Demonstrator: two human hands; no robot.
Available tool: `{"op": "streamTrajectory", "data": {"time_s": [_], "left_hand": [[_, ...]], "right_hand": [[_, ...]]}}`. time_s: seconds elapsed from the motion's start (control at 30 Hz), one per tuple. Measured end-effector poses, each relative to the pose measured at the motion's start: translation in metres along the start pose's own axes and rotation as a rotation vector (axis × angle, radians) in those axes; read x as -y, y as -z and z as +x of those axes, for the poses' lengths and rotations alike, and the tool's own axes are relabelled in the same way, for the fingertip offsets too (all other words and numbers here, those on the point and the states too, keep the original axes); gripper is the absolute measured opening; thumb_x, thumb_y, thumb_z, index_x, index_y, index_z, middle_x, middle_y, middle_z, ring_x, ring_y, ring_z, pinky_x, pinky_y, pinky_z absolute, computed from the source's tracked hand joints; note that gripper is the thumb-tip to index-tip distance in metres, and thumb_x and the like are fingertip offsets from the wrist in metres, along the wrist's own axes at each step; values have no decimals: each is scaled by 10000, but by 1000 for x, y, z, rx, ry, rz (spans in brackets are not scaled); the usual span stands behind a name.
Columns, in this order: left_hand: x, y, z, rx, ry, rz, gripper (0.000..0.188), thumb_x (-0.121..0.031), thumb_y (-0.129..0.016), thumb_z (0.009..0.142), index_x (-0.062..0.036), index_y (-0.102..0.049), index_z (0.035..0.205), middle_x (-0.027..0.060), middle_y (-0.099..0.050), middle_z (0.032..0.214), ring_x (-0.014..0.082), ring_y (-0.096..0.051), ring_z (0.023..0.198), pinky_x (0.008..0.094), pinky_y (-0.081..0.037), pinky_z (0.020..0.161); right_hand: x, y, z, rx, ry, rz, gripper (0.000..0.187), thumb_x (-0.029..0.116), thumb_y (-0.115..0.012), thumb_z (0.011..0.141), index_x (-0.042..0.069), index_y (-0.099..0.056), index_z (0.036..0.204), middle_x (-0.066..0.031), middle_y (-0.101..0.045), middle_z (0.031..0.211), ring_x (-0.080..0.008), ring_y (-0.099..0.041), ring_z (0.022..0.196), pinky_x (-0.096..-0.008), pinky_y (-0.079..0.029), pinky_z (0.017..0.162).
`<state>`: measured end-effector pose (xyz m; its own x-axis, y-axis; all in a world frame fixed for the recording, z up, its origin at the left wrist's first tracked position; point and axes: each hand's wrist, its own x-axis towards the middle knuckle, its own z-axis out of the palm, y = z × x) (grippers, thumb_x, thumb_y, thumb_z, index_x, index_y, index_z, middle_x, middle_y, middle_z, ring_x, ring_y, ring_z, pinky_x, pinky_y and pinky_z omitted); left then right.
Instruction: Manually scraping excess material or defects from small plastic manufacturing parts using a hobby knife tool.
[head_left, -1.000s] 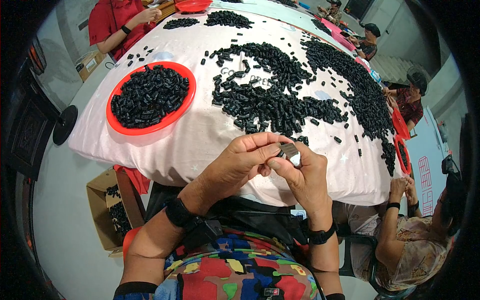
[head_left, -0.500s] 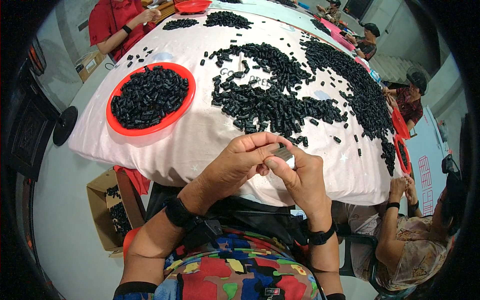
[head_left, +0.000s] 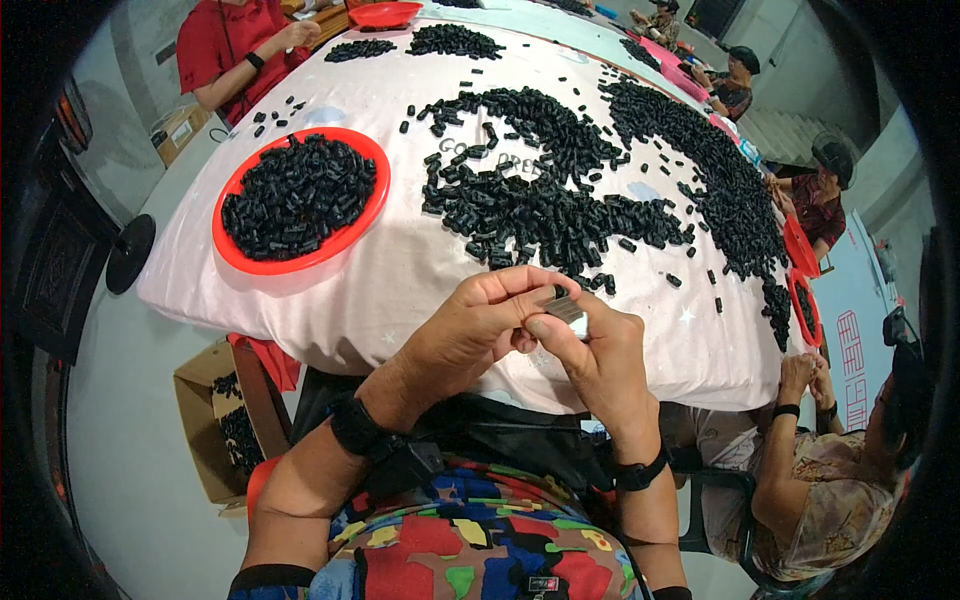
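Grey-walled room, long table covered at the near end by a pale pink cloth [head_left: 345,310], pieces strewn all over it. Main heap of black pieces [head_left: 535,215] sits mid-cloth, just beyond the hands; second long heap [head_left: 735,205] runs down the right side. Red tray [head_left: 379,195] on the left, piled with more of the same pieces [head_left: 300,195].

Left hand [head_left: 495,315]: thumb and index pinched on a small black piece [head_left: 560,292], mostly hidden by the fingers; other fingers curled under. Right hand [head_left: 610,350]: thumb pressed on top of a silver metal block [head_left: 563,310], fingers closed round its far side. Block and black piece meet between the two hands, above the near part of the cloth; exact contact too small to tell. Dark bands on both wrists.

Cardboard box [head_left: 203,430] on the floor, lower left, black pieces inside. Black round base [head_left: 131,252] farther left. Co-worker in red [head_left: 225,60] at the far left, hands raised together; co-worker in a patterned shirt [head_left: 830,500] at lower right, fingers together near a small red tray [head_left: 815,325]. More people along the right side, farther off.
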<state>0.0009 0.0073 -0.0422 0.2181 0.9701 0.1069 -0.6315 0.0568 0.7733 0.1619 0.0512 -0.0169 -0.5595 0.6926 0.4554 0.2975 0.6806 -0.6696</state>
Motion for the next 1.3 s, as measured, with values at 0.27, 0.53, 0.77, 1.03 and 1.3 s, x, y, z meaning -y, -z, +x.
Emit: {"op": "streamTrajectory", "data": {"time_s": [0.27,0.53,0.77,1.03,1.3], "left_hand": [[1,2,0,7,19,-59,320,-168,-549,944,-4,-503,1215,20,-581,1008,57,-536,794,208,-452,707],[-2,-2,-1,16,65,-120,356,-200,-580,928,-5,-499,1216,3,-554,930,58,-507,750,201,-436,685],[-1,1,-1,49,36,-111,322,-139,-533,947,11,-490,1227,78,-591,1017,103,-563,823,229,-469,744],[1,-1,0,50,29,-116,300,-92,-509,943,28,-487,1217,118,-601,1099,182,-600,1028,289,-479,903],[-3,-4,-2,42,24,-77,280,-90,-510,942,27,-502,1196,110,-600,1093,172,-599,1022,281,-473,911]], "right_hand": [[7,5,1,-126,-32,231,251,150,-743,800,7,-615,961,-71,-668,889,-85,-608,763,-224,-485,642],[-2,6,1,-212,-159,343,141,142,-682,854,6,-644,851,-14,-652,746,-57,-566,688,-201,-432,593],[4,5,-1,-17,-98,202,254,230,-740,811,0,-633,829,-78,-675,676,-79,-623,613,-232,-474,540],[-1,0,-1,-44,-76,124,346,317,-767,769,3,-633,825,-106,-659,656,-142,-651,569,-252,-485,496],[-1,1,-2,-47,-59,9,364,334,-773,752,5,-628,809,-117,-623,625,-173,-626,526,-273,-463,468]]}}
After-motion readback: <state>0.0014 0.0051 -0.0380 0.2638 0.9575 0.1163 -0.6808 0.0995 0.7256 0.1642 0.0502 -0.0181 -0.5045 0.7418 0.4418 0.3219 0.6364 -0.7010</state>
